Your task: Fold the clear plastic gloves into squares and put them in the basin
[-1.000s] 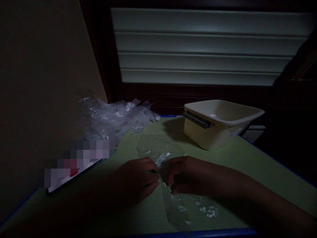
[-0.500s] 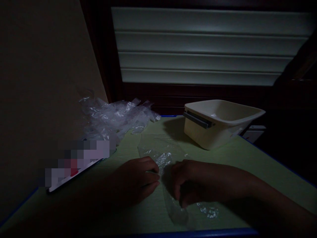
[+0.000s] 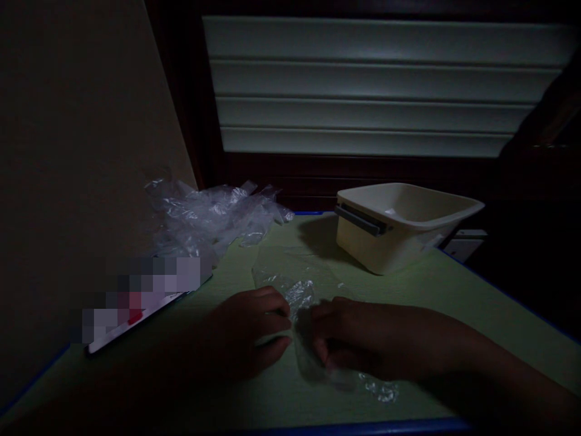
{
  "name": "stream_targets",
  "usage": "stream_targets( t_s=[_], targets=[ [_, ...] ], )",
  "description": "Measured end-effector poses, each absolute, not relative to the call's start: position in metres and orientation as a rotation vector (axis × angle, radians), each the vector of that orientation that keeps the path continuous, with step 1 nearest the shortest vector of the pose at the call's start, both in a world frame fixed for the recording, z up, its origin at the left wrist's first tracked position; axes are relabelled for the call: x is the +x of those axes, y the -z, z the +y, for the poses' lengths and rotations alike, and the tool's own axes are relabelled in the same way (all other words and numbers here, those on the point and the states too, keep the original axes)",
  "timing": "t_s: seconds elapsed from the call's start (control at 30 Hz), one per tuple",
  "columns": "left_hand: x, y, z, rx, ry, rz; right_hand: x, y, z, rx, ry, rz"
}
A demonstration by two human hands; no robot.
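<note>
A thin clear plastic bag (image 3: 300, 293) lies crumpled across the green tabletop between my hands. My left hand (image 3: 256, 330) is at its left edge, the fingers curled and the fingertips gripping the film. On the other side, my right hand (image 3: 349, 333) is closed in a pinch on the near part of the bag. The dim light hides just how much film is between the fingers. A small crumpled piece of clear plastic (image 3: 380, 387) lies on the table just below my right hand.
A heap of clear plastic bags (image 3: 218, 215) sits at the back left. In front of it is a flat tablet-like object (image 3: 149, 315), partly blurred out. A cream bin (image 3: 363, 245) with a grey handle stands at the back right. Behind the table is a slatted panel (image 3: 363, 85).
My right hand has shifted slightly left, folding the near end of the bag up and away from the table's front edge. My left hand stays nearly in place, its thumb a little lower.
</note>
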State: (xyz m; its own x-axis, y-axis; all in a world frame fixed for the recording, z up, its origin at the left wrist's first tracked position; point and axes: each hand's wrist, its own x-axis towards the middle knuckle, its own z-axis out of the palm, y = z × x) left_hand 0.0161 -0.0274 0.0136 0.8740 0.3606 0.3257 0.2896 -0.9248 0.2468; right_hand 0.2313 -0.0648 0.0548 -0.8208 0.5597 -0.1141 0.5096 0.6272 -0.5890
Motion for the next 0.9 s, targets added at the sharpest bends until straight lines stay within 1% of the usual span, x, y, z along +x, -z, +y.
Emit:
stream_targets(
  t_s=[0.2,0.47,0.7,0.83,0.9],
  targets=[
    [0.015,-0.013,-0.027,2.801,-0.601,0.466,0.234,-0.059,-0.066,-0.995,-1.098,-2.583],
    [0.017,-0.006,-0.023,2.929,-0.62,0.477,0.232,-0.054,-0.066,-0.913,-1.21,-2.508],
    [0.018,-0.006,-0.023,2.987,-0.601,0.447,0.234,-0.055,-0.062,-1.074,-1.18,-2.433],
    [0.017,-0.007,-0.023,2.974,-0.688,0.402,0.232,-0.049,-0.059,-1.03,-1.031,-2.51],
    [0.018,-0.007,-0.024,2.987,-0.713,0.395,0.229,-0.046,-0.059,-1.006,-1.007,-2.494]
  ],
)
